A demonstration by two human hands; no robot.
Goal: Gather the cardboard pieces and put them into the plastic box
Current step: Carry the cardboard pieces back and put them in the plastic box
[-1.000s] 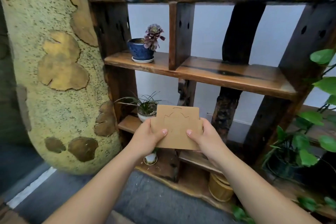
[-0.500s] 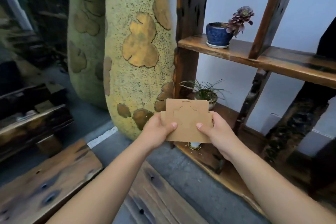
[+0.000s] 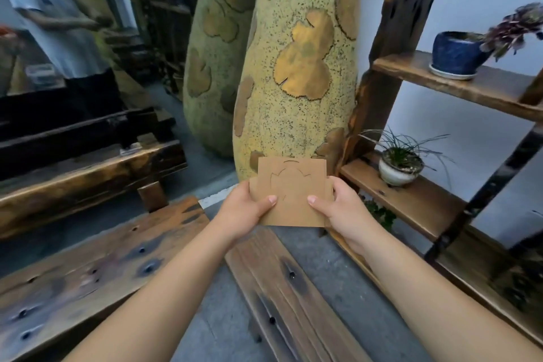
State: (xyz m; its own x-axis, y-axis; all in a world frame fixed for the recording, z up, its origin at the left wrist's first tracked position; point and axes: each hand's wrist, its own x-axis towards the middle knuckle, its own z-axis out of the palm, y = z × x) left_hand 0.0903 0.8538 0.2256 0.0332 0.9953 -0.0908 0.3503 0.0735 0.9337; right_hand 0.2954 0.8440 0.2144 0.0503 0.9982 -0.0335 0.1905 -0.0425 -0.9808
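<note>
A stack of brown cardboard pieces (image 3: 292,189) with cut outlines on the front sheet is held upright in front of me. My left hand (image 3: 245,210) grips its left edge with the thumb on the front. My right hand (image 3: 342,209) holds the right edge the same way. A clear plastic box (image 3: 41,73) sits far off at the left, on a surface beside a standing person; it is blurred.
A big speckled yellow vase (image 3: 293,67) stands straight ahead, another (image 3: 217,47) behind it. A dark wooden shelf (image 3: 458,88) with a blue pot (image 3: 455,53) and a white pot (image 3: 399,169) is on the right. Wooden benches (image 3: 88,173) and planks (image 3: 282,288) lie left and below. A person (image 3: 61,32) stands far left.
My view has swung to the left: the shelf slid to the right edge, the vases came to the middle, and the benches and a person appeared. Both hands keep the same hold on the cardboard.
</note>
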